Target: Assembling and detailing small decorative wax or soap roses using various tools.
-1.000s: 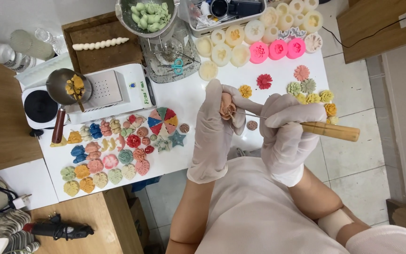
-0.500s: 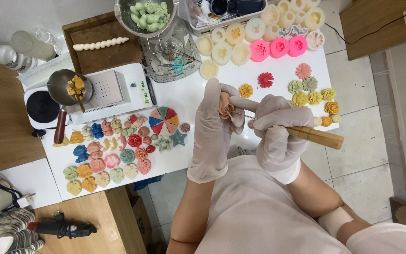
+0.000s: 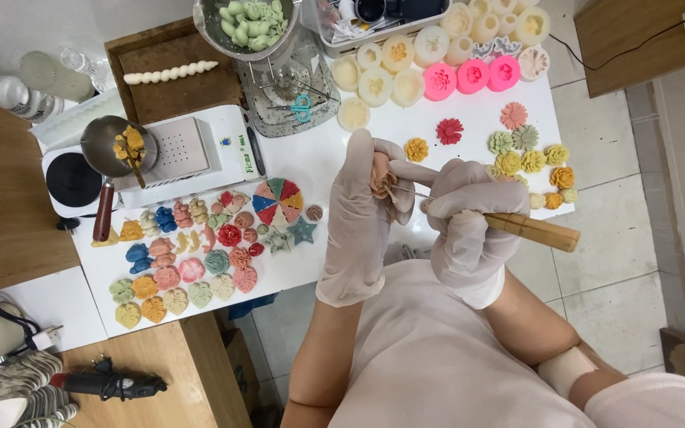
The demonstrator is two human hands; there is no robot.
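Peach-coloured flower piece point(image 3: 380, 176) sits pinched in the fingertips of the left hand point(image 3: 362, 214), held above the near edge of the white table point(image 3: 319, 150), just right of the round multicoloured segmented disc point(image 3: 277, 200). Both hands wear pale gloves. The left hand's fingers are curled closed around the little flower, thumb on its right side. The right hand point(image 3: 469, 222) is closed in a fist-like grip around a wooden-handled tool point(image 3: 529, 230), whose thin metal tip point(image 3: 406, 190) touches the flower; the handle sticks out to the right of the disc, past the hand. Left of the disc lie many small moulded shapes point(image 3: 184, 261) in blue, pink, orange and green. Beyond the disc, farther from the person, stand a white scale point(image 3: 188, 150) and a small dark pan with a wooden handle point(image 3: 116, 147). Farther right of the disc are pink and cream silicone moulds point(image 3: 438, 71) and a cluster of small coloured flowers point(image 3: 529, 154)
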